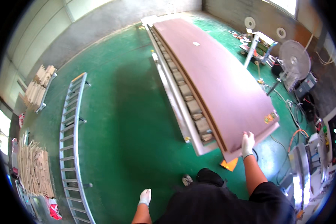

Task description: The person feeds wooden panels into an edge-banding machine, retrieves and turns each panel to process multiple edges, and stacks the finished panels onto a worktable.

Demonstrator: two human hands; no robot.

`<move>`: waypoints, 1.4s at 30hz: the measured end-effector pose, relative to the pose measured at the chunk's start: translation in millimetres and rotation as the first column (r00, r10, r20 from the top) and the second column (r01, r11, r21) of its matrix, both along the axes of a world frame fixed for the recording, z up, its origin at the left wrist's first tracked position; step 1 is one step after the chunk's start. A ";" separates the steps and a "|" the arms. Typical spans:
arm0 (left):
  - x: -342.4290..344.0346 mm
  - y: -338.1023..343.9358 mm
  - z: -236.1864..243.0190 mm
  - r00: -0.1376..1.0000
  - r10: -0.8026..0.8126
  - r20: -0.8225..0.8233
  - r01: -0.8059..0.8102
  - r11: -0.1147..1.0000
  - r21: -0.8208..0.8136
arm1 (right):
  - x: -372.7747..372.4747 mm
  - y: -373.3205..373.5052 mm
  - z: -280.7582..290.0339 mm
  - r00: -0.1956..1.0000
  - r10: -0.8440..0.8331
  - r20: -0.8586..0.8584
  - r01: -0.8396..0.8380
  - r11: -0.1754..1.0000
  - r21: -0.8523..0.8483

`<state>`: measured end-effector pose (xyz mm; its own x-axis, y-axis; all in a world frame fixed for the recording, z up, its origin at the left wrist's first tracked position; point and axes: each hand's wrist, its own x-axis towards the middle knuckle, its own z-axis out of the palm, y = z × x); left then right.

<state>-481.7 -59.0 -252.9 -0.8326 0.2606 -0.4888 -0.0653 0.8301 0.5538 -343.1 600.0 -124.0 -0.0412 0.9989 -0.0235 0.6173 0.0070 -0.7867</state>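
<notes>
A long, wide brown panel (220,78) lies flat, stretching away from me to the far end of the room. At its near edge my right hand (248,143), in a white glove, is closed over the rim, fingers on the top face. Under and left of the panel is a long pale frame (177,112) with a row of grey-beige blocks (192,106) inside it. Off to the left, over the floor, hangs my left hand (145,197), also gloved. Its fingers look curled together, and nothing shows in them.
An aluminium ladder (71,149) lies on the green floor (130,112) at left, near wooden strip stacks (35,168). A grey fan (294,59), cables (291,108) and a machine (302,171) stand right. Near my feet is an orange piece (229,164).
</notes>
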 end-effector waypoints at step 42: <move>-769.7 634.4 76.4 0.628 -0.274 0.728 -0.138 0.882 0.451 | -230.1 -273.5 -73.4 0.246 -0.882 0.401 0.896 0.365 0.254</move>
<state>-1251.4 575.4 -176.4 -0.1850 0.6456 -0.7409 -0.5796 0.5371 0.6128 -573.3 326.4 -197.4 0.8932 0.3939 0.2168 0.4495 -0.7759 -0.4426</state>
